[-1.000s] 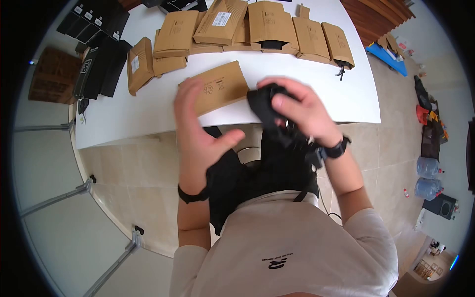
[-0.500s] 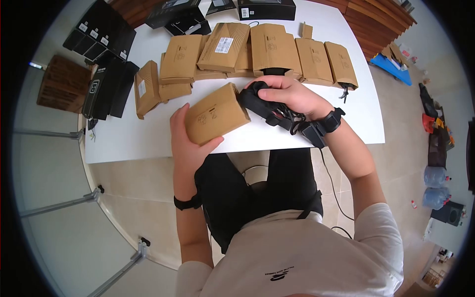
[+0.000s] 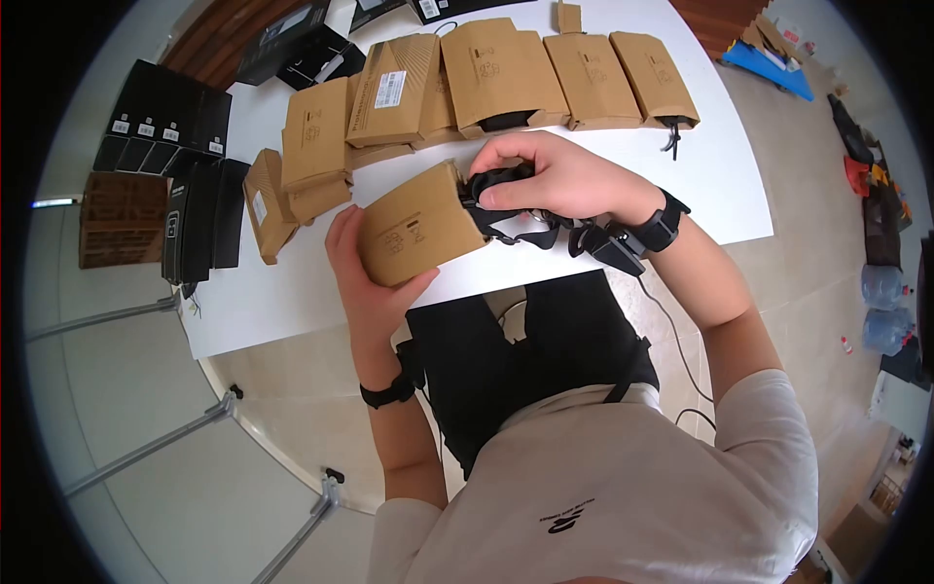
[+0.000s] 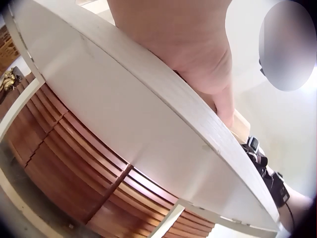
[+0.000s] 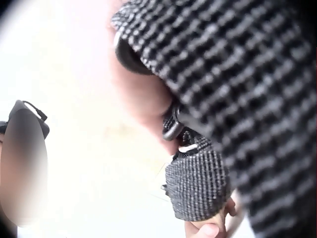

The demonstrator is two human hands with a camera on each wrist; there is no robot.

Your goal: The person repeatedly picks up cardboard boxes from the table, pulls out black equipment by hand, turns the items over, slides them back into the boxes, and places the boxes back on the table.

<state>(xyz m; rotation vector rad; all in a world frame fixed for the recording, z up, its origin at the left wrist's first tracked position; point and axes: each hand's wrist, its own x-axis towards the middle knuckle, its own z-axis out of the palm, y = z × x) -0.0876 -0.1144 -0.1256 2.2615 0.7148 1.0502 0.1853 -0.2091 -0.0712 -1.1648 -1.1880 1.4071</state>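
Observation:
My left hand (image 3: pixel 370 297) grips a small brown cardboard box (image 3: pixel 413 229) near the table's front edge, thumb along the near side and fingers round the far left. The box's right end faces my right hand (image 3: pixel 574 180), which pinches a bundled black strap (image 3: pixel 533 237) between thumb and fingers. Part of the bundle is right at that end of the box. The right wrist view shows the strap's coarse woven webbing (image 5: pixel 198 183) close up, with metal rings or buckles among its folds. From the left wrist, the box is mostly hidden behind the hand and the table edge.
Several flat brown boxes (image 3: pixel 316 141) lie in a row along the back of the white table (image 3: pixel 720 209). One box at the right has a black piece (image 3: pixel 671 136) poking out. Black boxes (image 3: pixel 199 219) stand at the left, and more black boxes (image 3: pixel 292 44) at the back.
My left hand, raised and apart from the box earlier, has taken hold of it and tilted it up. The right hand has brought the strap to the box's right end.

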